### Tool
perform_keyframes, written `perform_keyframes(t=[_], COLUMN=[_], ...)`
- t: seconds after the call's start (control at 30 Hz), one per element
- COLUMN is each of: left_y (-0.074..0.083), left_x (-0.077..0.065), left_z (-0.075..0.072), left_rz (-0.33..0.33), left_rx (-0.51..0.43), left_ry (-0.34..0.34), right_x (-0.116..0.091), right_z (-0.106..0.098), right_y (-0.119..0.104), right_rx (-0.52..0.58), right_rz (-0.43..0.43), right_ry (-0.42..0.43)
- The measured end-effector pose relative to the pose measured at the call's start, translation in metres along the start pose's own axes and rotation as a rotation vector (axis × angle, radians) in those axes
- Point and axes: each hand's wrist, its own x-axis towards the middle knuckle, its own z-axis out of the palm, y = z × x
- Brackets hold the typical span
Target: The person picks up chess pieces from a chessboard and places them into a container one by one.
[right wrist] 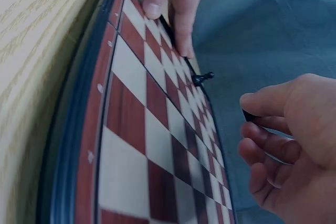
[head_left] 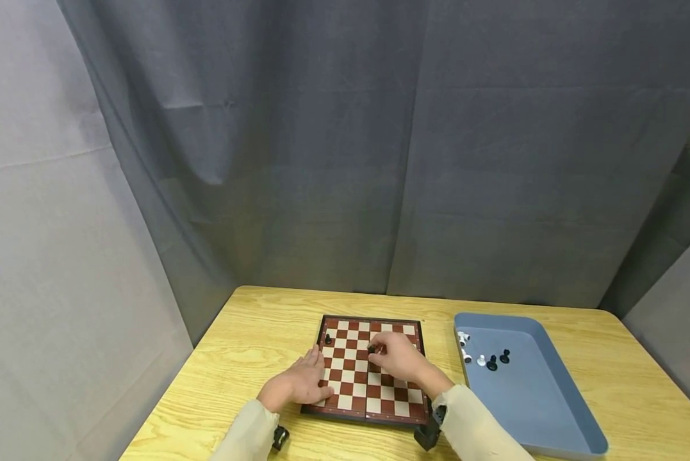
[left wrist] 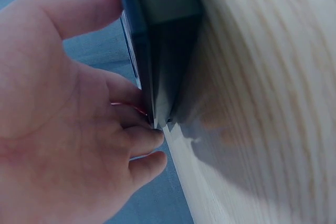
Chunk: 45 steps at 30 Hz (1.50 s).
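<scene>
A chessboard (head_left: 353, 386) with red-brown and cream squares lies on the table. One black chess piece (head_left: 328, 339) stands near its far left corner. My left hand (head_left: 303, 381) rests on the board's left edge, fingers fairly straight; in the left wrist view the thumb and fingers touch the dark rim (left wrist: 157, 51). Above the board, my right hand (head_left: 399, 356) pinches a small black chess piece (right wrist: 248, 115) between thumb and fingers. Most of that piece is hidden by the fingers, so its kind cannot be told.
A blue-grey tray (head_left: 558, 410) stands on the table to the right of the board. Inside it lie several white pieces (head_left: 466, 356) and black pieces (head_left: 491, 363). A grey curtain (head_left: 333, 160) hangs behind the wooden table (head_left: 206, 384).
</scene>
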Motion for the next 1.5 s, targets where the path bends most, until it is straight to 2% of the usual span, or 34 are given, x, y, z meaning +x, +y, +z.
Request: perform_keyframes(t=[0.33,0.63,0.87,1.1,1.5], left_y=[0.0,-0.001,-0.001,-0.001,0.001], left_x=[-0.001,0.0,0.0,0.0,0.001], left_z=[-0.001,0.0,0.0,-0.001,0.0], left_rz=[-0.001,0.0,0.001,0.002,0.002], left_rx=[0.0,-0.012,-0.01,-0.017,-0.006], left_ry=[0.008,0.008,0.002,0.002,0.01], right_x=[-0.015,-0.028,-0.042,-0.057,-0.079], right_z=[-0.022,-0.039,-0.056,-0.076,-0.1], right_y=[0.009,0.022,0.034,0.047,0.074], right_rx=[-0.048,-0.045,-0.023,-0.051,-0.027], right_rz=[0.013,0.012,0.087,0.065,0.141], right_ry=[0.021,0.036,0.038,0.074,0.056])
